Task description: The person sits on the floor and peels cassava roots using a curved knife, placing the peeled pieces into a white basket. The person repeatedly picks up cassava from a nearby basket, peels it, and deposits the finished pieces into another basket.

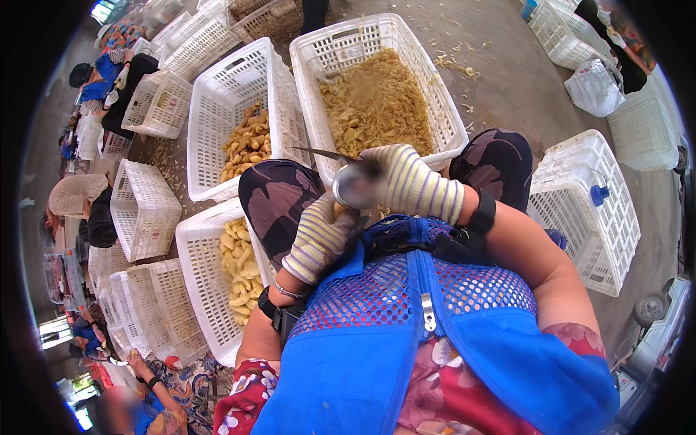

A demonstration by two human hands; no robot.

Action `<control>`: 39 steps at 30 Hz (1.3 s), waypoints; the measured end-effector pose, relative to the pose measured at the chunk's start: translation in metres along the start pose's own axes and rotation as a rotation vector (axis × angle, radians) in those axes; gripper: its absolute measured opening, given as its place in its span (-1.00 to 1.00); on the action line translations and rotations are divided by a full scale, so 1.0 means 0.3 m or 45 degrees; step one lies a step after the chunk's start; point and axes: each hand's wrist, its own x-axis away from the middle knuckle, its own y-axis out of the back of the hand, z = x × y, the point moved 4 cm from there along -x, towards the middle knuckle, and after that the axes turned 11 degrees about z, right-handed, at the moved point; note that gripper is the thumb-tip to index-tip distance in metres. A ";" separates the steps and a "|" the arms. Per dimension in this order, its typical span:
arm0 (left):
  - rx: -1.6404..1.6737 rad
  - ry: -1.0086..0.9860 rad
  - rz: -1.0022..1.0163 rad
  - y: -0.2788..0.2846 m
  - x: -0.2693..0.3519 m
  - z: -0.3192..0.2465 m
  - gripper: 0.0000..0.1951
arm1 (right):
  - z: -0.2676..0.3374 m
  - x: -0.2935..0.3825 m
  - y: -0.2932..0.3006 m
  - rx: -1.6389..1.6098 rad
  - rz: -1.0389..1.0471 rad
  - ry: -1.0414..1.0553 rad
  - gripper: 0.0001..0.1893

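My right hand (418,182), in a striped knit glove, is closed on a knife whose dark, narrow blade (324,154) points left. My left hand (319,236), gloved alike, curls close beside it around a pale yellow root piece (338,209), mostly hidden. A round, shiny, blurred metal object (348,187) sits between the hands; what it is I cannot tell. Beyond my knees, a white plastic crate (457,122) holds brownish peelings (380,100). To its left, another crate (202,117) contains brown root pieces (249,138). Pale peeled pieces (242,266) lie in a crate (201,283) by my left leg.
Stacked white crates (163,310) stand at the left, near several seated people, one in a blue vest (109,70). An upturned crate (587,212) with a blue-capped bottle (599,194) is at right. Peel scraps (457,66) litter the floor. A white plastic bag (594,87) lies upper right.
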 end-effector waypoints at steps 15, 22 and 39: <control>0.814 0.176 -0.020 -0.002 0.013 -0.013 -0.78 | 0.005 0.020 0.040 0.257 -0.043 0.318 -0.77; -0.027 0.141 -0.196 0.059 0.036 0.000 -0.82 | -0.040 0.066 0.204 0.026 -0.360 -0.214 -0.67; -1.107 -0.454 -0.368 0.103 0.053 -0.116 -0.70 | 0.013 0.078 0.146 -0.336 -0.049 -0.176 -0.69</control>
